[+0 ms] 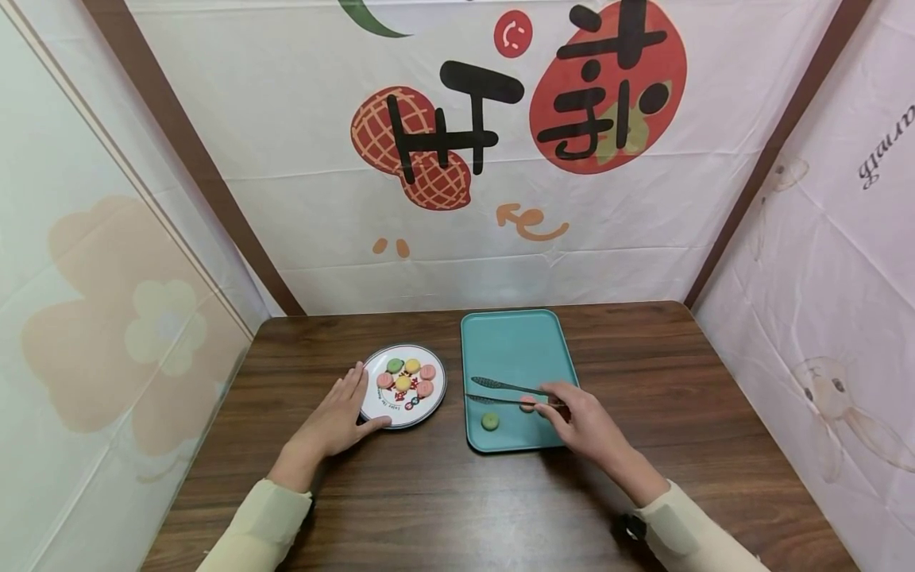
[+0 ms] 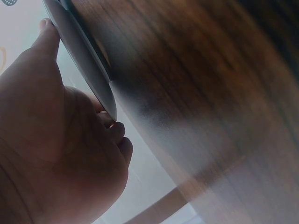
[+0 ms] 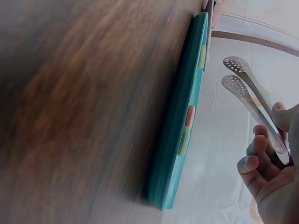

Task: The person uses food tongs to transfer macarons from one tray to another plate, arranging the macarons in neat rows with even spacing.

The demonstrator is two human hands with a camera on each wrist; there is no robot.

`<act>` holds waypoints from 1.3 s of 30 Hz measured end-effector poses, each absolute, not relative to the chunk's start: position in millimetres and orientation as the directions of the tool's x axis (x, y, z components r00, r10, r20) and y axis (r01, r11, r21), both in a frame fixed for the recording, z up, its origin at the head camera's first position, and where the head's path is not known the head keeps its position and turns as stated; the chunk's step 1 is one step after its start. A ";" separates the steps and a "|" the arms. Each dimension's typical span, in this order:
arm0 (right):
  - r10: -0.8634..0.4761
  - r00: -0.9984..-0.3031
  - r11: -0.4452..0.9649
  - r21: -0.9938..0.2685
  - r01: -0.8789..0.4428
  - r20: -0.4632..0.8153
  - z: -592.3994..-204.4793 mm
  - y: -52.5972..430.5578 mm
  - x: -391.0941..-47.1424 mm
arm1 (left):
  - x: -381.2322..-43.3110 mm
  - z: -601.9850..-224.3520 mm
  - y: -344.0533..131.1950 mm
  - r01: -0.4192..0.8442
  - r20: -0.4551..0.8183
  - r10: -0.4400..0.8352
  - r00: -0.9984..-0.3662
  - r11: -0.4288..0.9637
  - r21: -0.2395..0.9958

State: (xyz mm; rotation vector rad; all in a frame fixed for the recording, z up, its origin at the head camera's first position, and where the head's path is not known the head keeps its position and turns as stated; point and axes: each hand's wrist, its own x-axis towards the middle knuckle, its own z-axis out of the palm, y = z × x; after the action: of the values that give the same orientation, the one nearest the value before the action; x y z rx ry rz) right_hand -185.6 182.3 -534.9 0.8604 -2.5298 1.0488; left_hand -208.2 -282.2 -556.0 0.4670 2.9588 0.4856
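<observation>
My left hand (image 1: 339, 417) rests against the left side of a round white plate (image 1: 430, 409), thumb on its near rim and fingers spread along the edge. Several small pink, yellow and green macarons (image 1: 403, 383) lie on the plate. With my right hand (image 1: 589, 421) I hold metal tongs (image 3: 254, 105), their perforated tips apart with nothing between them. The tongs reach over a teal tray (image 1: 515, 342). On it are a green macaron (image 1: 489, 421) and a pink macaron (image 1: 527, 403); another green macaron (image 3: 184, 141) shows in the right wrist view, hidden by my hand from the head view.
Plate and tray stand side by side on a brown wood-grain table (image 1: 429, 500), with a narrow strip of tabletop between them. A printed white cloth (image 1: 314, 222) hangs behind the table, and more cloth hangs at both sides.
</observation>
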 end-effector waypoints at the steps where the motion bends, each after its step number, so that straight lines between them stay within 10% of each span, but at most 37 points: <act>1: -0.422 -0.783 0.558 -0.550 -0.622 0.458 -535.5 183.3 -185.6 | -208.4 -555.9 -282.0 0.283 -0.054 0.317 -0.947 0.901 0.328; 39: -0.512 -0.723 0.505 -0.519 -0.690 0.464 -543.8 217.6 -171.6 | -209.9 -555.4 -281.7 0.279 -0.059 0.315 -0.947 0.903 0.328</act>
State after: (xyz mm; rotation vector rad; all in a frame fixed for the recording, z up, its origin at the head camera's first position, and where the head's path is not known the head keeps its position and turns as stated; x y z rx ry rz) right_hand -171.6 217.6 -543.8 1.0199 -2.4987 1.0297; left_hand -209.9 -281.7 -555.4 0.4630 2.9559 0.4844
